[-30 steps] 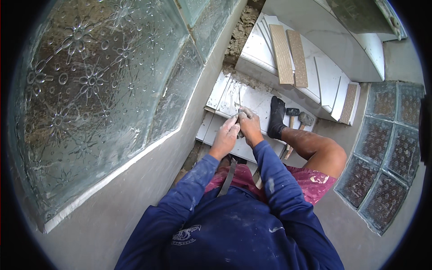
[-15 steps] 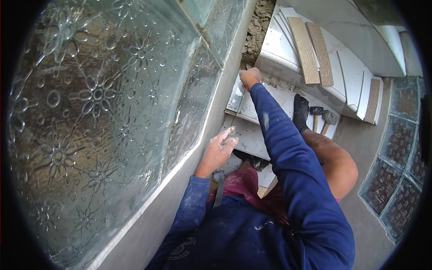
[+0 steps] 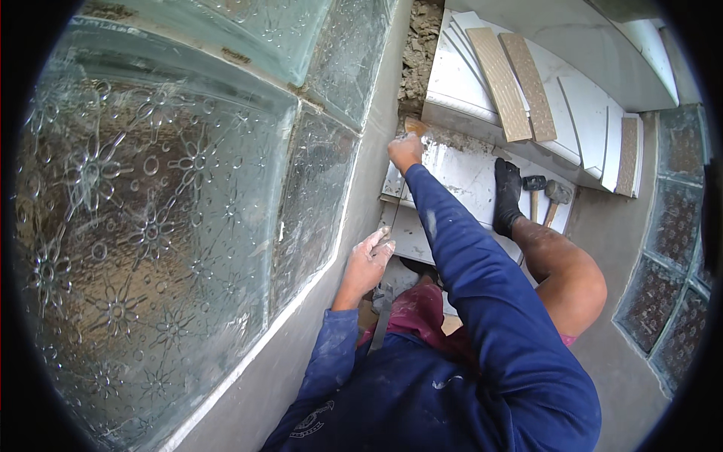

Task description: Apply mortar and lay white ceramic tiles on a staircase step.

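Observation:
My right hand [image 3: 407, 153] is closed over the left end of a white tiled step [image 3: 459, 162], by the wall. From its far side juts a flat orange-brown piece [image 3: 413, 126], apparently a scraper-like tool; the fist hides the rest. Grey mortar smears the back of that step. My left hand [image 3: 367, 264], dusted white, hovers beside the wall over the lower step [image 3: 410, 233]. Its thumb and forefinger are apart, with nothing visible between them.
Glass-block panels [image 3: 151, 226] rise at left, others [image 3: 651, 301] at right. Tile strips [image 3: 493, 83] lie on the upper step. A black-headed hammer [image 3: 534, 184] and a grey mallet [image 3: 557, 193] rest near my foot [image 3: 507, 197]. Rough mortar [image 3: 420, 53] fills the far gap.
My right hand has drawn back slightly toward me and left, and the orange-brown piece now shows beyond it. The left hand has moved little. The whole view has shifted somewhat.

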Motion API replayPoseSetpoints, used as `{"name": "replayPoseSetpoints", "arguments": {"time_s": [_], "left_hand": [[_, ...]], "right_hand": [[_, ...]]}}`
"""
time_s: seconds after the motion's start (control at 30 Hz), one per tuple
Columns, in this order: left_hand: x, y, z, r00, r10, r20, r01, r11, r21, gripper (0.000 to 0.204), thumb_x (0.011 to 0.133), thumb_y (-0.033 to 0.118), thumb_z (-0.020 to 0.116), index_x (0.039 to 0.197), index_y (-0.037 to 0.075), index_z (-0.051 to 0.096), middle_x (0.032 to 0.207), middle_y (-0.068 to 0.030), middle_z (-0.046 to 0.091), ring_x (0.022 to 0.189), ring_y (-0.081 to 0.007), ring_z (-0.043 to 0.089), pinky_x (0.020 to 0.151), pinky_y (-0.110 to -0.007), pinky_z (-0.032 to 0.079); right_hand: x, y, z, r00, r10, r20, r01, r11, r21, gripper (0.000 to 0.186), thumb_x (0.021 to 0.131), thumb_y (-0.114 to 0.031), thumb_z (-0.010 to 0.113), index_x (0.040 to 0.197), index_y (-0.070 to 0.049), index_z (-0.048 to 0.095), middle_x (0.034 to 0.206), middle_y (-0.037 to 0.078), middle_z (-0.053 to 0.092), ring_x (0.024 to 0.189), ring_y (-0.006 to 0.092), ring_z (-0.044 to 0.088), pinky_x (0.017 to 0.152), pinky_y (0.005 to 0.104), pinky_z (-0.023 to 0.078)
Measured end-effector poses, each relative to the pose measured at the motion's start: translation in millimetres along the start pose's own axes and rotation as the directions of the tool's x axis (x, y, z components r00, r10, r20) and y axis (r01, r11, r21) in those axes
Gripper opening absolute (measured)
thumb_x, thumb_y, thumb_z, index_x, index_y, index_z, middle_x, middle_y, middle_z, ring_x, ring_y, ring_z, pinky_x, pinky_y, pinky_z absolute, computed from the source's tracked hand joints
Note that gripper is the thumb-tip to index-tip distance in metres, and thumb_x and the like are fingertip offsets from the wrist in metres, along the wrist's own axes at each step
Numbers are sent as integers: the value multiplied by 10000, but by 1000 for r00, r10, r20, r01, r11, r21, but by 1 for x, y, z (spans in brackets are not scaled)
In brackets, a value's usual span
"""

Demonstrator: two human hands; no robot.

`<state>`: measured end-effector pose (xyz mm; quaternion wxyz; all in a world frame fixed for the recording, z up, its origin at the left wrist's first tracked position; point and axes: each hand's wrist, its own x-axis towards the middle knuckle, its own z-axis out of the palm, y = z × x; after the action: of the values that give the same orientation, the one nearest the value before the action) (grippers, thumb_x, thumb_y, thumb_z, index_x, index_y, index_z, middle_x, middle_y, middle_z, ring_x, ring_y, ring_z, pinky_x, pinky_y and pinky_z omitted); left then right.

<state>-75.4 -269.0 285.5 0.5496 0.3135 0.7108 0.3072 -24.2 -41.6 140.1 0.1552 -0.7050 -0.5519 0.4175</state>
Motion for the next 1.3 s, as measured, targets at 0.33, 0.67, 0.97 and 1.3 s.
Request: {"name": "replayPoseSetpoints", "arguments": {"time_s": [0.33, 0.67, 0.97, 1.3], "left_hand": [[0, 4, -4, 997, -71, -12, 72, 997, 14, 406, 932, 119, 593, 1296, -52, 538, 1216, -137, 637, 1115, -166, 583, 985, -282, 429], [4, -3, 1, 992, -122, 28, 121, 992, 23, 411, 937, 110, 600, 1304, -60, 526, 1214, -140, 636, 1119, -162, 581, 985, -278, 432], [5, -10, 4, 999, -31, 13, 30, 998, 54, 453, 925, 191, 594, 1294, -63, 529, 1175, -234, 641, 1072, -253, 635, 923, -329, 477], [5, -9, 4, 999, -38, 20, 36, 995, 97, 456, 922, 193, 598, 1304, -45, 527, 1200, -234, 630, 1085, -269, 638, 934, -328, 475]], "right_hand": [[-23, 8, -91, 959, -131, 253, 213, 920, -329, 288, 731, -149, 611, 992, -48, 675, 980, 230, 678, 950, 390, 653, 848, 467, 521], [43, 42, -101, 857, -255, 447, 453, 786, -420, 328, 767, -179, 573, 1071, -83, 649, 961, 248, 669, 942, 409, 637, 860, 499, 504], [14, 67, -84, 903, -366, 227, 424, 846, -322, 367, 769, -224, 540, 1078, -54, 642, 963, 282, 650, 921, 440, 631, 847, 507, 504], [18, 46, -102, 830, -460, 315, 557, 651, -516, 327, 791, -233, 544, 1028, -28, 639, 970, 250, 649, 897, 403, 648, 812, 496, 520]]}}
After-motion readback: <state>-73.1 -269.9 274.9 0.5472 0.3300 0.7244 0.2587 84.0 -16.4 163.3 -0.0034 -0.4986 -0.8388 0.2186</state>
